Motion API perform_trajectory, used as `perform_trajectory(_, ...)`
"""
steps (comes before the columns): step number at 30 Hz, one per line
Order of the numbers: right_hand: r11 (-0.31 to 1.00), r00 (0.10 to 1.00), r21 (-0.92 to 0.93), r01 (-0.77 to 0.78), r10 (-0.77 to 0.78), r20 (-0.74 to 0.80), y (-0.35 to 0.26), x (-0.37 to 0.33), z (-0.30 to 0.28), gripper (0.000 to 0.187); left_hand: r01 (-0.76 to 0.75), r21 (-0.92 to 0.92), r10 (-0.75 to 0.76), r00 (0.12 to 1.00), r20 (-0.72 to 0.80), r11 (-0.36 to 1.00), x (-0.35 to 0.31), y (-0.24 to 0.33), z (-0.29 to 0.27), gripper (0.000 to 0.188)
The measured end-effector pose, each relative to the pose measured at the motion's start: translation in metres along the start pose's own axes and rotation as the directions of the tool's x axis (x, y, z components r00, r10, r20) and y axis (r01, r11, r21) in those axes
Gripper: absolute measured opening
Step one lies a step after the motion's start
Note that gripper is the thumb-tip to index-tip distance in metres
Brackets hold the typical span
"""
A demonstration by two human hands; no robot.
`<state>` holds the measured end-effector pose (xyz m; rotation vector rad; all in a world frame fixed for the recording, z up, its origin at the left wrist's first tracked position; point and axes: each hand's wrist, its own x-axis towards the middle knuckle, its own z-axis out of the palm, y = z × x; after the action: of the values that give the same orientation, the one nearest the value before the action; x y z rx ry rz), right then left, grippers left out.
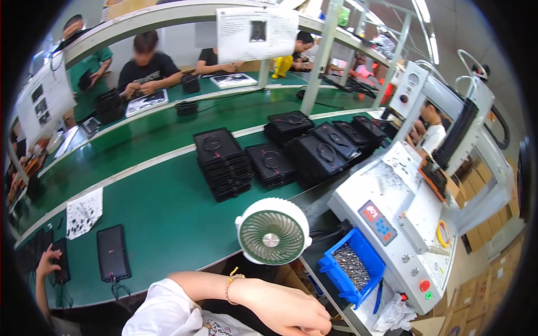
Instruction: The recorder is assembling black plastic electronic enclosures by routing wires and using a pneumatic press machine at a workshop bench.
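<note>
My left hand (283, 309) reaches across from a white sleeve, with a braided yellow and red band at the wrist. Its back faces up and the fingers curl down together near the lower edge. What they hold, if anything, is hidden under the hand. Just beyond it stands a round white desk fan (271, 239) at the table's edge. To the right of the hand is a blue bin (330, 267) with many small metal parts. My right hand is not in view.
A white machine (364, 193) with a display and buttons stands on the right. Stacks of black flat cases (221, 162) rest on the green table (151, 196). Far left, a co-worker's hand (47, 260) touches a black case. Several people sit beyond the shelf frame.
</note>
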<state>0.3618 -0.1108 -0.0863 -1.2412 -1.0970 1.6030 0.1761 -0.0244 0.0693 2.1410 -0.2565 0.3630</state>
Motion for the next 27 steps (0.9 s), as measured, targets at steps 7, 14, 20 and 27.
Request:
perform_trajectory(7,0.764,0.763,0.105,0.637,-0.606,-0.224,-0.044,-0.043,0.001,0.026,0.355,0.072,-0.198,0.666,-0.719,0.932,-0.013,-0.008,-0.112,0.015)
perform_trajectory(14,0.760,0.700,-0.051,0.648,-0.621,-0.352,-0.031,-0.046,-0.019,0.019,0.988,-0.040,-0.477,0.038,-0.878,0.152,-0.097,-0.168,-0.161,0.039)
perform_trajectory(20,0.763,0.712,-0.011,0.646,-0.608,-0.351,-0.037,-0.037,-0.029,0.013,0.995,-0.100,-0.415,-0.101,-0.904,-0.025,-0.085,-0.205,-0.155,0.061)
perform_trajectory(27,0.846,0.726,-0.184,0.501,-0.526,-0.443,-0.058,-0.025,-0.034,0.008,0.987,-0.135,-0.289,-0.106,-0.952,0.082,-0.106,-0.195,-0.163,0.021)
